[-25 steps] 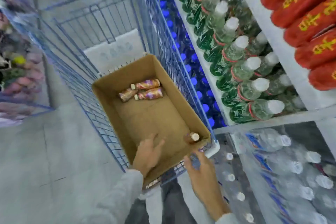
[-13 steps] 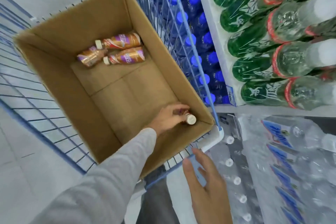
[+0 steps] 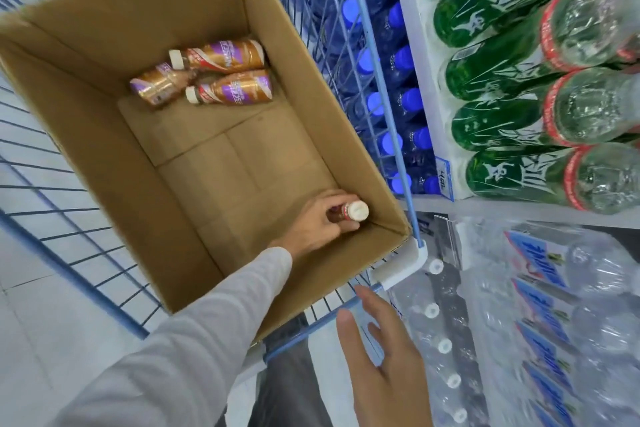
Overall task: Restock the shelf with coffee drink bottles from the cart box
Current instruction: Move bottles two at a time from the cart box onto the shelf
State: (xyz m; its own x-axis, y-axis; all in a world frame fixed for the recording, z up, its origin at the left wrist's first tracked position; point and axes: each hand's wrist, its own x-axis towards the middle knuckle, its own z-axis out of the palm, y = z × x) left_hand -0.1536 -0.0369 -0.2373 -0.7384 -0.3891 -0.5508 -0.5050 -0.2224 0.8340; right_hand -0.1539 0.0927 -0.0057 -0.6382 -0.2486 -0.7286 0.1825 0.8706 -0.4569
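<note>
Left hand [image 3: 318,226] wrapped round upright bottle [image 3: 356,211] in near-right corner of box [image 3: 104,135], prob to lift it; right hand [image 3: 388,364] open, flat by cart [image 3: 398,270] edge.

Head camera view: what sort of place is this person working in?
Most likely a supermarket aisle. Packed rows of green-labelled bottles and blue-capped bottles fill the shelf, a price tag sits on its edge, and a blue wire cart carries a cardboard box of coffee drink bottles.
</note>
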